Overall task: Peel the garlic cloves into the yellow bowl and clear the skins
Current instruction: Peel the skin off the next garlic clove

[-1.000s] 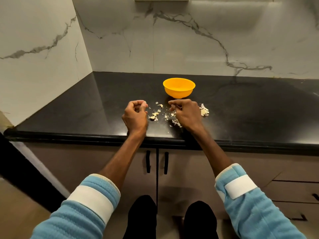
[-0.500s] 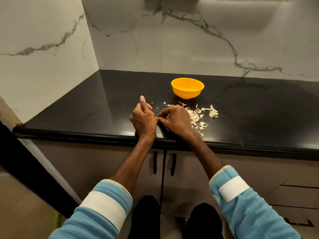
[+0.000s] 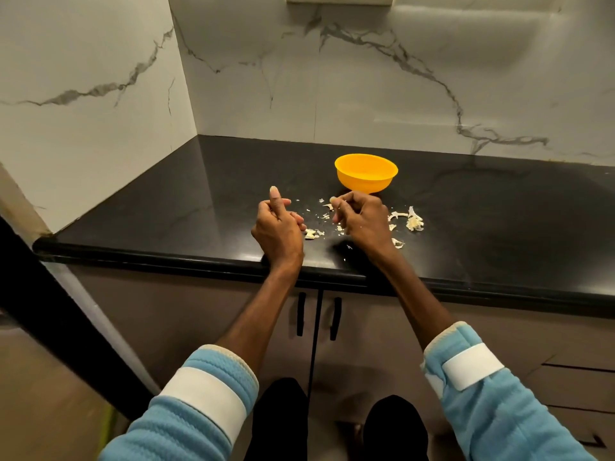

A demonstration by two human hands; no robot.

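Head view: my right hand (image 3: 361, 221) pinches a pale piece (image 3: 332, 200) beside the yellow bowl (image 3: 366, 176). My left hand (image 3: 278, 224) is curled, and I cannot tell what it holds. Uncleared skins (image 3: 414, 222) litter the worktop (image 3: 499, 227) near its front edge.

The tabletop (image 3: 499, 211) under the yellow bowl (image 3: 366, 176) is black polished stone, glossy. The bowl looks like smooth plastic with a soft sheen. The garlic skins (image 3: 414, 222) just beside it are dry, papery and matt. The wall (image 3: 366, 94) behind it is shiny grey-veined marble. The sleeves (image 3: 492, 410) are soft ribbed blue cloth.
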